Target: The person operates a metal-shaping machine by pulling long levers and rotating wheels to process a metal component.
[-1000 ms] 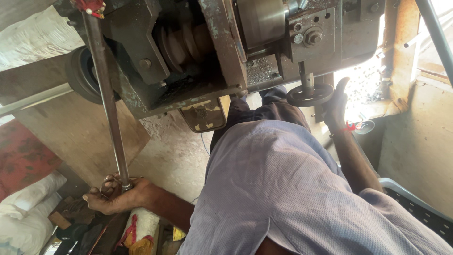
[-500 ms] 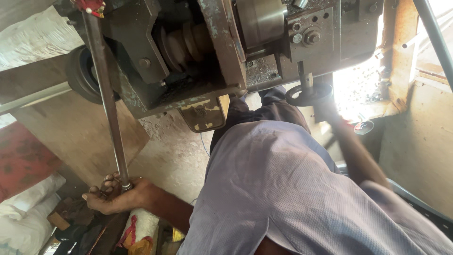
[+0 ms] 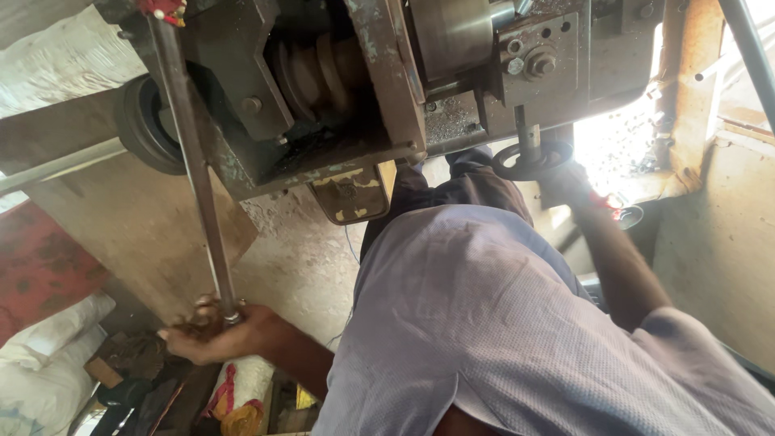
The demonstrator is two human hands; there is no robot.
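**Both hands on the controls of an old metal-working machine**

The fingers of the left hand (image 3: 211,333) are curled shut around the lower end of a long, thin grey steel rod (image 3: 194,173), probably so the person can swing or steady it from its free end. The rod runs up toward twelve o'clock to a red-tipped fitting (image 3: 161,8) at the top of the dark, greasy cast-iron machine body (image 3: 323,97). The right hand (image 3: 569,182) reaches to about two o'clock and rests on a small black round handwheel (image 3: 533,160) on a short vertical shaft under the machine; whether its fingers are closed on the rim cannot be told, since glare from behind washes them out.

The person's pale lilac woven shirt (image 3: 500,323) fills the lower middle of the view. At seven o'clock, below the left hand, lie white sacks (image 3: 48,355) and dark scrap, leaving little room there. Bare concrete floor (image 3: 299,266) lies open between rod and body. At three o'clock a tan wooden wall (image 3: 718,242) closes in beside the right forearm
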